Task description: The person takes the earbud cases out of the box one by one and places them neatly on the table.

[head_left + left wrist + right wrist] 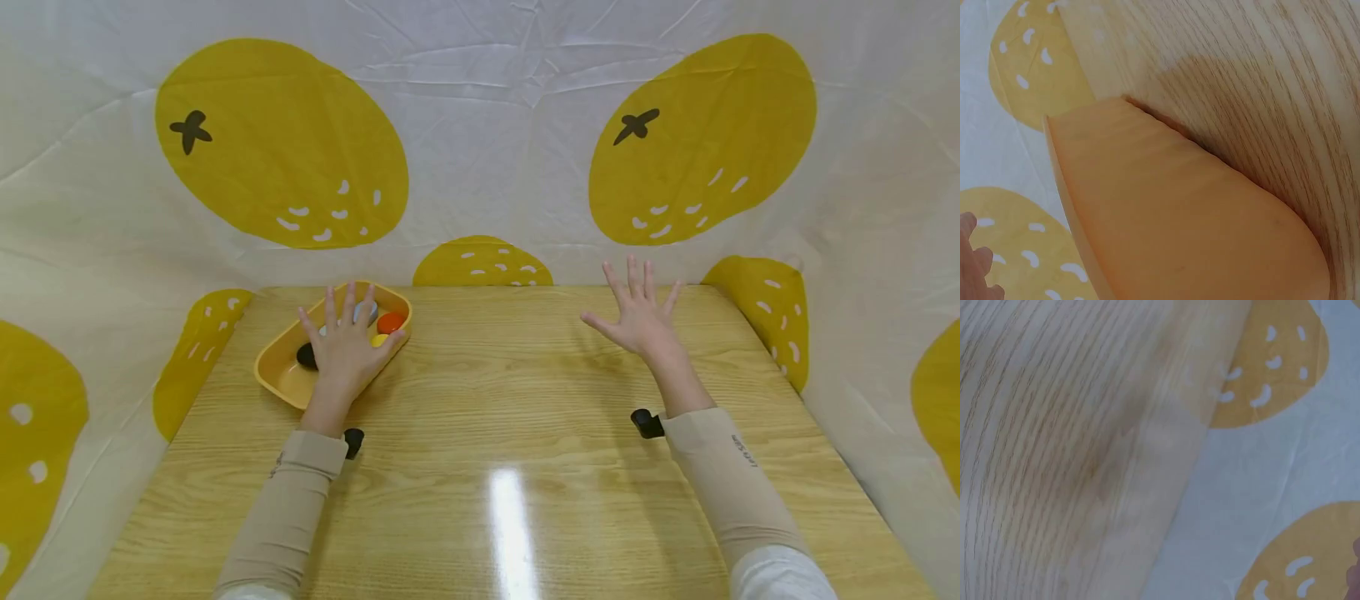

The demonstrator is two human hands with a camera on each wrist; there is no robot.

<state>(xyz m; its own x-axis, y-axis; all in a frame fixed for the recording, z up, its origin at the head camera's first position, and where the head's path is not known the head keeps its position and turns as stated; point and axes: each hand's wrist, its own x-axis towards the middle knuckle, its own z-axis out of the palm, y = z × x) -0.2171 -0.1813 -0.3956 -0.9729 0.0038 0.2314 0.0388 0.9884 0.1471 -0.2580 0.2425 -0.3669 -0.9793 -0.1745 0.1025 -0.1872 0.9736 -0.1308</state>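
My left hand (345, 354) is spread above an orange-yellow tray (273, 379) at the table's far left, fingers straight and holding nothing. Past the fingers show several roundish pieces in the tray: a black piece (306, 357), a red-orange piece (391, 322), a yellow piece (380, 340) and a pale grey piece (367, 311). The hand hides part of them. In the left wrist view the tray's outer wall (1179, 206) fills the middle, with fingertips (982, 262) at the left edge. My right hand (641, 321), fingers spread wide, hovers over the right side of the table with nothing in it.
The wooden table (480, 383) reaches back to a white cloth (495, 167) printed with yellow fruit shapes, which hangs behind and at both sides. A black wrist camera (354, 442) sits at the left cuff, another black wrist camera (647, 423) at the right.
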